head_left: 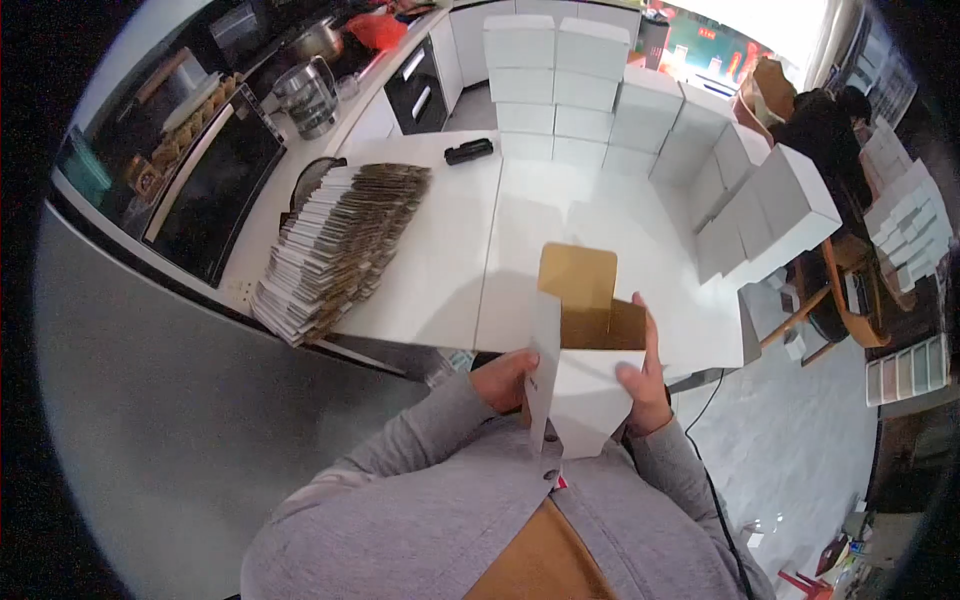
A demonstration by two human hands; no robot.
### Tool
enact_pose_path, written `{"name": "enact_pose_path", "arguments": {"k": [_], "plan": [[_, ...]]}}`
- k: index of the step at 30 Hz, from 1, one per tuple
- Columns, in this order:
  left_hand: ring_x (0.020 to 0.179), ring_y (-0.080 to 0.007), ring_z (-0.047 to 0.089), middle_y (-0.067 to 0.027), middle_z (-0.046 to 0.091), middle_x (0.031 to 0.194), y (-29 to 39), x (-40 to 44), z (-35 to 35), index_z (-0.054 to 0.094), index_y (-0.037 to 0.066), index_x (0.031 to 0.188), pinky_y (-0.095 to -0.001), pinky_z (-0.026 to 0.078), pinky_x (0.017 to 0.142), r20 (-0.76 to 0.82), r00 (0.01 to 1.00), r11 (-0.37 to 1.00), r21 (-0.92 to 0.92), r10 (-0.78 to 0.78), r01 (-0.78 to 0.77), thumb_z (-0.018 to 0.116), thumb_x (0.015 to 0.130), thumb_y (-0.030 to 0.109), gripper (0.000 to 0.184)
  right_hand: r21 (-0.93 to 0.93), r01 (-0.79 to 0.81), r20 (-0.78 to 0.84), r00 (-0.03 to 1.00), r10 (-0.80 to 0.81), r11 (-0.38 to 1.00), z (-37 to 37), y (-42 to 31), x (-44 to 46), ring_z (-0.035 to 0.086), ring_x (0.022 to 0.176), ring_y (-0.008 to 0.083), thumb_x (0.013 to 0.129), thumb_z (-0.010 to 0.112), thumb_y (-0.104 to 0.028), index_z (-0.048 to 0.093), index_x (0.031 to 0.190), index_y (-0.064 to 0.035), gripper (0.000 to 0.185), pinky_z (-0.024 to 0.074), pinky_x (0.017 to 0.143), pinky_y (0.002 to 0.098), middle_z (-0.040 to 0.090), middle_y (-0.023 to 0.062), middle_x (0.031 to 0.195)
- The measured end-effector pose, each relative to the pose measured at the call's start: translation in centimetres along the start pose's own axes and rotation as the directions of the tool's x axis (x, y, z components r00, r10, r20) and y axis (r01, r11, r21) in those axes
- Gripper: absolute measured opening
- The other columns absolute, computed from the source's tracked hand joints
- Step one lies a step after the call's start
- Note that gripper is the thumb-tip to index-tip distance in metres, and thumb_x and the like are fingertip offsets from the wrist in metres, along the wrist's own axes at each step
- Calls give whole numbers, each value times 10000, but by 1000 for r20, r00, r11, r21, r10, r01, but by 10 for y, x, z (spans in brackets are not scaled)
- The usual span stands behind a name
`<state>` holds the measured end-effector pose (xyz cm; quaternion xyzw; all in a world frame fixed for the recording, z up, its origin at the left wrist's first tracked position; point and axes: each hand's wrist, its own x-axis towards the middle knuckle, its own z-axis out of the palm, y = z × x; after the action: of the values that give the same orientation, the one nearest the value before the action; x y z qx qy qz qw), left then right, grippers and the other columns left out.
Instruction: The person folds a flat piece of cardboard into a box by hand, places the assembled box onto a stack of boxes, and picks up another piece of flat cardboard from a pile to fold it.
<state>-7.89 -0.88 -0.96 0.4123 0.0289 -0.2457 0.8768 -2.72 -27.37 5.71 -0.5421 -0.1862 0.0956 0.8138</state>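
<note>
While your left hand (507, 380) and right hand (648, 388) grip the white carton (595, 380) at twelve o'clock, your step looks like shaping it, and the next move likely calls for folding its flaps (578, 275).

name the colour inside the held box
The box's inside is brown, best seen in the head view.

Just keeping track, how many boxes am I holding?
1: an open white cardboard box with a brown inside, between the left hand and the right hand.
</note>
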Motion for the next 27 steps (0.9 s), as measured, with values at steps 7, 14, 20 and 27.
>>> {"name": "enact_pose_path", "arguments": {"k": [7, 14, 20, 27], "plan": [[1532, -356, 450, -183, 346, 1773, 29, -4, 28, 345, 63, 1737, -490, 404, 1240, -11, 888, 821, 388, 459, -419, 733, 998, 202, 846, -3, -110, -76, 991, 110, 994, 11, -13, -5, 384, 1611, 387, 885, 808, -351, 198, 1799, -60, 1137, 335, 1308, 497, 320, 209, 1796], [1594, -408, 359, -198, 232, 1811, 44, -4, 75, 348, 73, 1728, -514, 381, 1267, 145, 825, 647, 553, 546, -525, 729, 964, 157, 858, -22, -107, -5, 994, 107, 994, 13, -24, -13, 424, 1571, 365, 918, 797, -351, 356, 1707, -12, 966, 336, 1295, 476, 374, 211, 1754], [1544, -375, 415, -183, 316, 1753, 42, -11, 86, 505, 42, 1614, -481, 415, 1229, 231, 825, 455, 743, 515, -492, 731, 938, 134, 718, -85, -69, 54, 996, 74, 994, -1, -20, -25, 478, 1505, 351, 955, 804, -346, 467, 1596, -1, 802, 341, 1279, 465, 448, 204, 1687], [1370, -312, 542, -189, 457, 1605, 44, -9, 75, 641, 16, 1429, -411, 462, 1139, 277, 870, 524, 710, 408, -471, 724, 942, 116, 505, -127, -33, 137, 989, 50, 991, -25, 3, -29, 523, 1435, 347, 937, 809, -308, 529, 1517, -25, 703, 366, 1244, 456, 505, 195, 1623]]}}
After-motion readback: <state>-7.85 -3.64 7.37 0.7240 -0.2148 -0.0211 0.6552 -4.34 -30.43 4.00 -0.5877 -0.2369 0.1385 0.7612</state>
